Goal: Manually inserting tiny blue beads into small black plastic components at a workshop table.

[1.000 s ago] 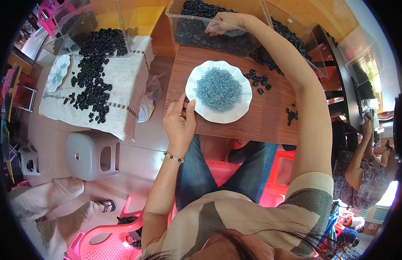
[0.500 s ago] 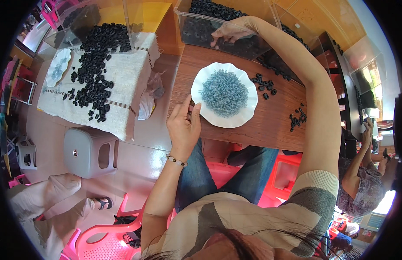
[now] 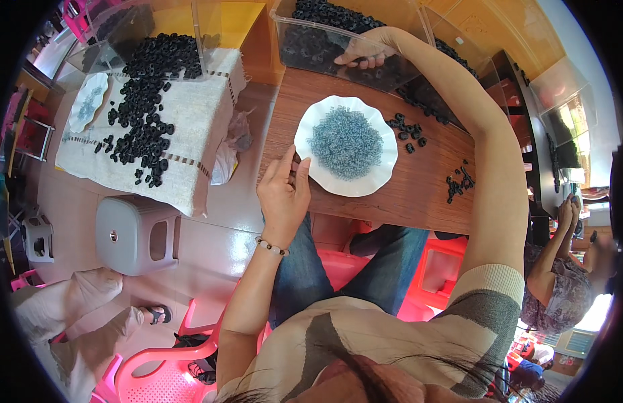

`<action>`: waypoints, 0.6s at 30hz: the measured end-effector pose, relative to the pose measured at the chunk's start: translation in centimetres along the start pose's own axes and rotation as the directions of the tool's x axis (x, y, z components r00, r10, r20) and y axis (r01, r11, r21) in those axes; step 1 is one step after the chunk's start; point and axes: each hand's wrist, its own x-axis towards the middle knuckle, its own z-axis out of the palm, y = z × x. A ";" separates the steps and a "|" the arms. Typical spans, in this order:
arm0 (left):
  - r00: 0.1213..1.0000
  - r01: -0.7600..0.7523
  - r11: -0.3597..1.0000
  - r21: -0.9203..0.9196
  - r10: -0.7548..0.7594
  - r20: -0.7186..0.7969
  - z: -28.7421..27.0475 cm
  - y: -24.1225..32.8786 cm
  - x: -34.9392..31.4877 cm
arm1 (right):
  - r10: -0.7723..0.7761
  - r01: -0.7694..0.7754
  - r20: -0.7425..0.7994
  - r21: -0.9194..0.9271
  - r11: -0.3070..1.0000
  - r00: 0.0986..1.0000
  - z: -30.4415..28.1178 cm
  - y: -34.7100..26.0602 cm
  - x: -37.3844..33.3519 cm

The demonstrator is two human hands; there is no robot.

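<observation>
A white scalloped plate on the brown wooden table holds a heap of small translucent blue-grey pieces. My left hand lies against the plate's left rim, thumb and fingers apart, the thumb close to the rim. A dark spot shows between them, too small to name. My right arm reaches over the table to a clear plastic bin of small black ring-like parts. Inside it my right hand shows through the wall with its fingers curled in. What they hold is hidden.
Loose black parts and thin black pieces lie right of the plate. At left, a cloth-covered table carries spilled black parts and another white plate. A grey stool stands below. Other people sit at both sides.
In the bin, my right hand's fingers have drawn together from a more spread pose. My left hand stays by the plate's rim.
</observation>
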 end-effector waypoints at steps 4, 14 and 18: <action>1.000 -0.003 1.000 -0.016 0.003 0.001 0.1 0.1 0.1 | -0.080 0.099 -0.331 0.041 0.994 0.940 -0.7 1.1 -1.3; 1.000 0.020 0.999 0.025 -0.020 -0.005 0.0 0.1 -0.1 | -0.253 0.307 -0.859 -0.119 0.944 0.446 12.8 8.5 -13.6; 0.998 -0.018 0.999 -0.037 0.016 -0.066 0.5 -0.2 -0.3 | -0.119 0.198 -0.939 -0.056 0.979 0.324 23.0 12.6 -11.2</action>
